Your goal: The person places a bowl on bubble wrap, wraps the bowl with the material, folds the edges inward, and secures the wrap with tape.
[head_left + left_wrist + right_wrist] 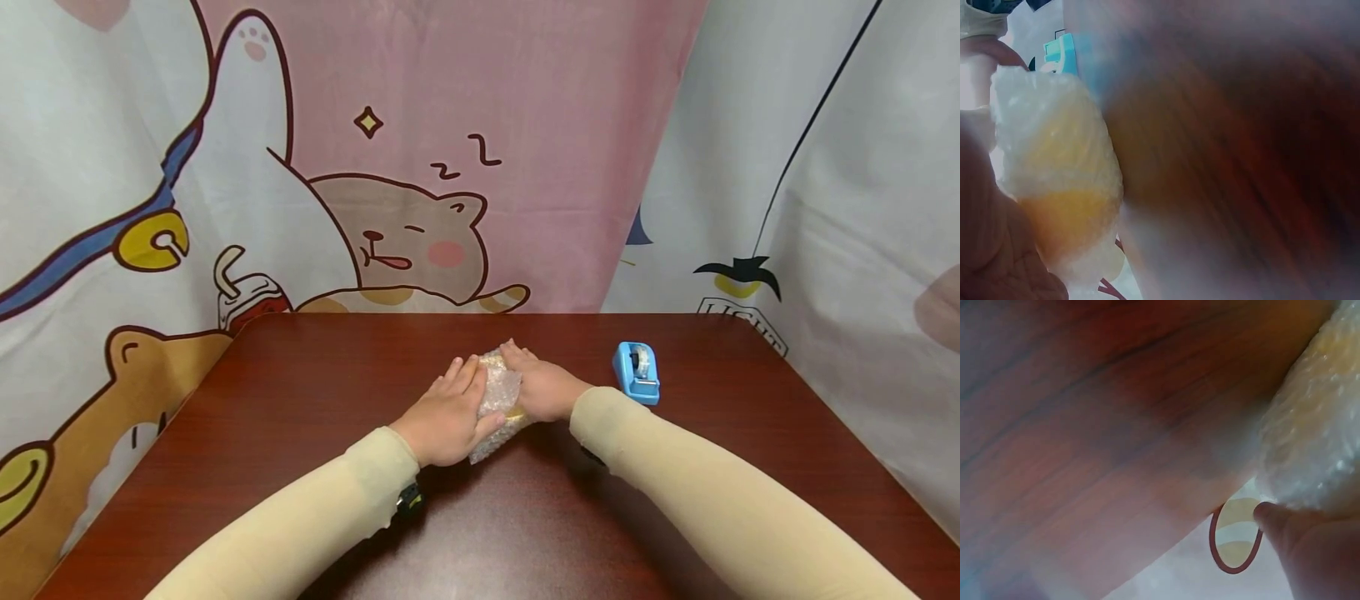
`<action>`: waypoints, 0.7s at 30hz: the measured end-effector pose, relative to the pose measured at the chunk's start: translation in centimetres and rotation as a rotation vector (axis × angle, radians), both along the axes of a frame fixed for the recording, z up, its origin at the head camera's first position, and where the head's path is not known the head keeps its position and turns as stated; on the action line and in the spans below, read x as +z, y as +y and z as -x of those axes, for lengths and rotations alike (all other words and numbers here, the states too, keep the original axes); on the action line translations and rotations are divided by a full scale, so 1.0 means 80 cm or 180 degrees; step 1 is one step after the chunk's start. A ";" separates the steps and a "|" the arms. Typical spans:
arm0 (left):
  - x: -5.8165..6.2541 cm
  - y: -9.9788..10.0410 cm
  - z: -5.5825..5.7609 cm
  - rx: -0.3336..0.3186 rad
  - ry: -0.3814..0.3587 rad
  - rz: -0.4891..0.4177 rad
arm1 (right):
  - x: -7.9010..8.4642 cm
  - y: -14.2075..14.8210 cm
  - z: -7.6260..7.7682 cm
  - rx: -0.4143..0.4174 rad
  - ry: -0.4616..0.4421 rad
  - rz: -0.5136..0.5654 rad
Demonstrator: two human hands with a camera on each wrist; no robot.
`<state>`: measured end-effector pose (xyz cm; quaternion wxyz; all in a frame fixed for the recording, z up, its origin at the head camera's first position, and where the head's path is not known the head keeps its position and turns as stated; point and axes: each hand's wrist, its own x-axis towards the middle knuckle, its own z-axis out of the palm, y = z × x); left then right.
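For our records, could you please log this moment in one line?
left hand, right hand: touching bubble wrap | tape dispenser: on table

One desk [337, 367] carries one bubble-wrapped package [500, 390] and, toward its far right corner, one blue tape dispenser [643, 392] holding one roll of tape [640, 362]. A left hand [447, 414] and a right hand [551, 390] make two, with two cream sleeves [300, 525]. On the printed fabric [562, 83] beyond the far edge are one four-pointed star [368, 122] and two letter Zs [482, 150].
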<state>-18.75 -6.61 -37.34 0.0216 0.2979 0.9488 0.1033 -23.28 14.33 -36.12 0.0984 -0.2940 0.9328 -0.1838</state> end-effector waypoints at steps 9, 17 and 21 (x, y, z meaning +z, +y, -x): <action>-0.001 0.007 0.000 0.0265 -0.0103 -0.0067 | -0.003 0.008 0.005 -0.0289 -0.0141 0.0383; 0.001 0.011 0.002 0.0383 -0.0181 -0.0074 | -0.002 0.012 0.007 -0.0267 -0.0100 0.0438; 0.000 0.013 0.005 0.0411 -0.0200 -0.0028 | -0.001 0.015 0.006 -0.0267 -0.0097 0.0505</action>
